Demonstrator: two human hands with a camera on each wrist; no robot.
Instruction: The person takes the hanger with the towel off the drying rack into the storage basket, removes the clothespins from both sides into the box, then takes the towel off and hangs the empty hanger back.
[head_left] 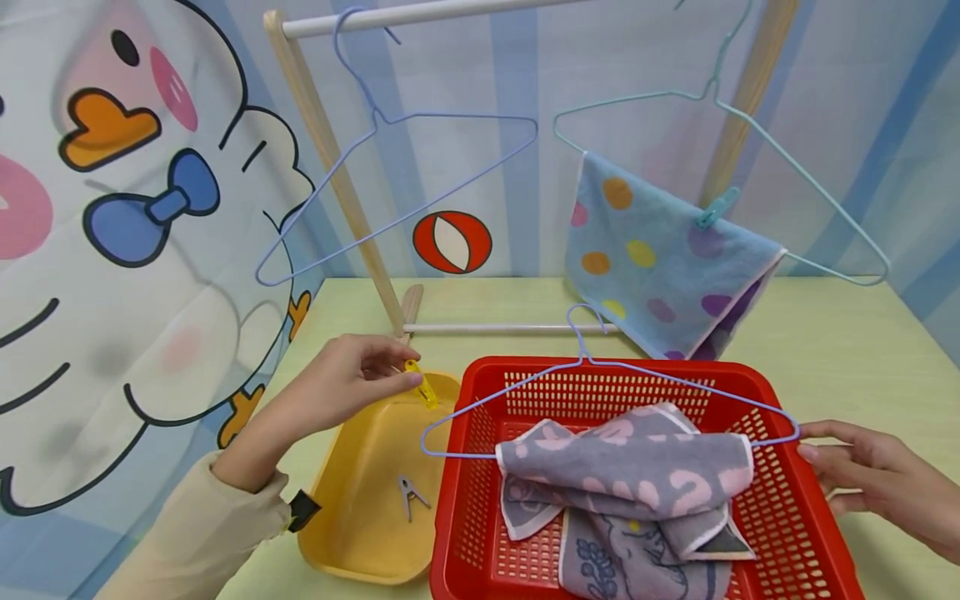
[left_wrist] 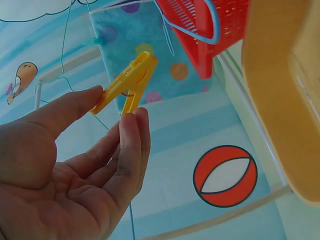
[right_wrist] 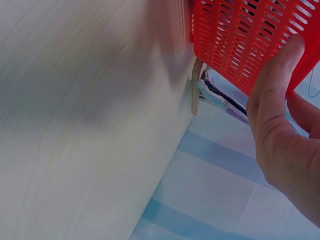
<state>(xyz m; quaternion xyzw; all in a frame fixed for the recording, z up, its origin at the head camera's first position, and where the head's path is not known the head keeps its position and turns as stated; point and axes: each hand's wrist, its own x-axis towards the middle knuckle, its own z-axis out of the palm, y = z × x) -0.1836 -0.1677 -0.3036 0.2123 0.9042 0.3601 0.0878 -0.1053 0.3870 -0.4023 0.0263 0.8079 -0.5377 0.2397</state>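
Observation:
My left hand point(head_left: 367, 375) pinches a yellow clothespin point(left_wrist: 131, 80) between thumb and fingers, above the yellow tub point(head_left: 322, 517). A grey plastic clothespin point(head_left: 408, 493) lies in that tub. My right hand point(head_left: 877, 479) holds the right rim of the red basket point(head_left: 813, 508), its fingertips close to one end of a lavender hanger point(head_left: 517, 385). Over that hanger's lower bar hangs a grey-and-pink towel point(head_left: 637, 475). More grey cloth point(head_left: 622, 558) with drawn figures lies beneath, inside the basket.
A wooden rack point(head_left: 322, 125) with a white rod stands behind. From it hang another lavender hanger point(head_left: 450, 117), bare, and a teal hanger point(head_left: 810, 179) bearing a dotted blue towel point(head_left: 652, 250) with a teal clothespin point(head_left: 718, 208). The pale table point(right_wrist: 85, 140) meets a patterned backdrop.

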